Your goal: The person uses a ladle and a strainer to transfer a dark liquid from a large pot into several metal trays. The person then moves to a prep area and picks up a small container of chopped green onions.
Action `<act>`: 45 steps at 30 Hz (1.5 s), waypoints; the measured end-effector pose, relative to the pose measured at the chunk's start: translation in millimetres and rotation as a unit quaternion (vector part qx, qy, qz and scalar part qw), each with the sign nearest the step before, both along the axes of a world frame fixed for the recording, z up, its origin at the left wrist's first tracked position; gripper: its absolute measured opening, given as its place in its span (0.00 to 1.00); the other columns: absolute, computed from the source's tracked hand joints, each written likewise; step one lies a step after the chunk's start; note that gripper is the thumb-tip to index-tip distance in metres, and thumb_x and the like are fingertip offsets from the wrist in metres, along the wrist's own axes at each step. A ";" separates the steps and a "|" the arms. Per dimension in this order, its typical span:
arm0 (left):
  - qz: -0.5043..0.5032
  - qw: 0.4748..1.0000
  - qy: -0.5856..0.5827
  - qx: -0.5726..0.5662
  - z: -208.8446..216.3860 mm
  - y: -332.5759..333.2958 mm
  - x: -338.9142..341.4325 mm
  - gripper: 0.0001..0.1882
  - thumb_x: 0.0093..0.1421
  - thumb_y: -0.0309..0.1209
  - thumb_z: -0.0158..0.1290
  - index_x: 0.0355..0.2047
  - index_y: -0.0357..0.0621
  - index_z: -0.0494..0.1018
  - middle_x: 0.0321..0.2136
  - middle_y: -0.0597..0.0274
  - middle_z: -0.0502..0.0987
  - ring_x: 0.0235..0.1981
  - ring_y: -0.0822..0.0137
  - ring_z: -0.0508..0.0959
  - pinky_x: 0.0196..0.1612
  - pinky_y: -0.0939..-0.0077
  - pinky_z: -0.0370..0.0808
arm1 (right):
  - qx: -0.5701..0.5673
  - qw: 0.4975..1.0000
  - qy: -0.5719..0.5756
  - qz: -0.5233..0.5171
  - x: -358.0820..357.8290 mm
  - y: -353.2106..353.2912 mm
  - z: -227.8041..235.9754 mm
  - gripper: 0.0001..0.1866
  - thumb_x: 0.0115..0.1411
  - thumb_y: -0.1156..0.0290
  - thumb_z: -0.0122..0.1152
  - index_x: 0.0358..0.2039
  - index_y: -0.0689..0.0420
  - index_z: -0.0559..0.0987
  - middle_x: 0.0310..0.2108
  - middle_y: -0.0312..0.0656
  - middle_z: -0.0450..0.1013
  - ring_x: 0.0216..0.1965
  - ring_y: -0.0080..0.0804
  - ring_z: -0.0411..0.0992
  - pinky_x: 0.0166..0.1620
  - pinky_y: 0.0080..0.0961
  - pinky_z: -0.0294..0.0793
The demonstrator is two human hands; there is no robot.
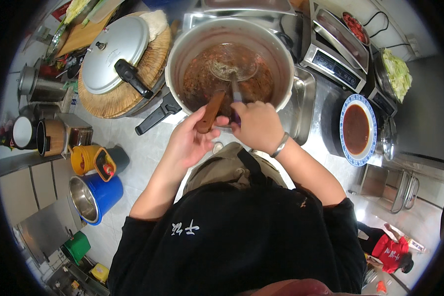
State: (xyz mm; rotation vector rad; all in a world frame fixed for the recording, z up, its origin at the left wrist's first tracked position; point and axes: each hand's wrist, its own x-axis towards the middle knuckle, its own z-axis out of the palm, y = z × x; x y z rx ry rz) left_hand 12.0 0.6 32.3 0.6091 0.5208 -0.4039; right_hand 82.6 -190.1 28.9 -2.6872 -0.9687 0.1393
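A large metal pot [180, 47] holds dark reddish-brown broth with bits floating in it. My right hand [261, 126], wearing a silver bracelet, is closed round the handle of a round skimmer [237, 89], whose head lies at the broth's surface. Beside it, my left hand [190, 143] grips a brown wooden handle [211, 112] between thumb and fingers. That handle tilts over the pot's near rim; what it belongs to cannot be made out.
Left of the pot, a pressure-cooker lid [111, 52] rests on a round wooden board [155, 74]. A blue-rimmed bowl of brown sauce [356, 129] stands right, below an induction cooker [335, 69]. A blue bucket [106, 192] is at the left; another person [389, 251] is at lower right.
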 end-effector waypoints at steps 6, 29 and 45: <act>0.021 0.993 0.031 -0.113 -18.0 -4.6 29.1 0.17 0.64 0.31 0.51 0.53 0.43 0.66 0.34 0.59 0.74 0.26 0.76 0.74 0.21 0.88 0.71 | -0.067 0.992 0.023 -0.109 21.1 0.4 -6.8 0.16 0.55 0.66 0.58 0.44 0.58 0.75 0.30 0.52 0.77 0.33 0.50 0.77 0.37 0.43 0.76; -0.068 0.902 -0.090 0.417 27.3 24.6 -46.2 0.39 0.57 0.17 0.51 0.69 0.47 0.54 0.30 0.64 0.73 0.19 0.79 0.69 0.23 0.88 0.64 | 0.518 0.672 0.471 -0.240 -42.7 -150.0 24.7 0.25 0.67 0.68 0.50 0.63 0.63 0.65 0.29 0.39 0.70 0.18 0.15 0.56 0.20 0.10 0.53; -0.132 0.825 -0.120 0.536 22.1 44.4 -53.4 0.42 0.53 0.14 0.53 0.68 0.52 0.57 0.35 0.67 0.76 0.27 0.81 0.70 0.29 0.87 0.69 | 0.623 0.482 0.610 -0.091 -36.8 -117.8 31.8 0.30 0.72 0.57 0.40 0.62 0.70 0.59 0.16 0.33 0.59 0.08 0.15 0.55 0.10 0.12 0.57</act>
